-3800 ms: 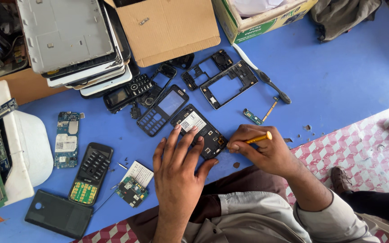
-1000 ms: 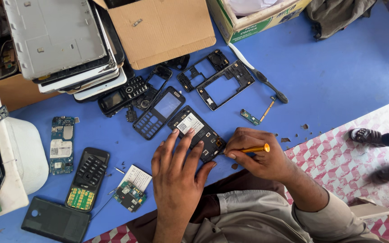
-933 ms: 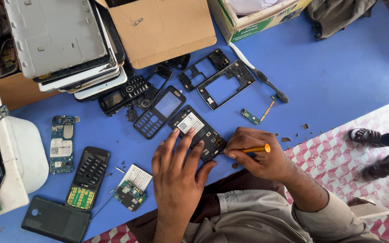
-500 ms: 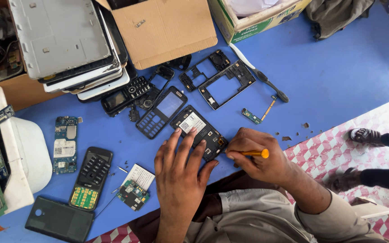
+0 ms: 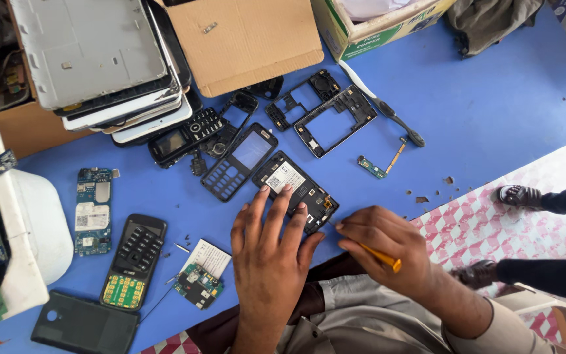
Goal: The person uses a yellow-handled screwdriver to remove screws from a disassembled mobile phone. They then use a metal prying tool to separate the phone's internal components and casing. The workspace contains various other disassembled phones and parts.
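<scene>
**Fingers pin an opened phone near the table's front edge**

Fingers (image 5: 276, 210) of the left hand (image 5: 270, 262) lie spread and flat, their tips pressing down on the opened phone body (image 5: 296, 190), which sits on the blue table (image 5: 492, 98) close to its front edge, about midway along. Just beside it, the right hand (image 5: 381, 246) is closed in a pinch around an orange-handled screwdriver (image 5: 382, 257); its tip seems to meet the phone's lower corner, though the fingers hide the contact.

That phone body looks light, stiff and thin, with exposed parts that could crack or scratch, so it is best held by its plastic rim or pressed flat on the frame, away from the board. A white rectangular sticker (image 5: 282, 178) sits on its upper half.

Toward the back edge lie a flattened brown cardboard piece (image 5: 244, 39) and an open carton with a green band (image 5: 375, 33) near the back right corner. A stack of grey and white panels (image 5: 93, 59) fills the back left corner. A green circuit board (image 5: 93, 210) with a white label lies toward the left edge.
</scene>
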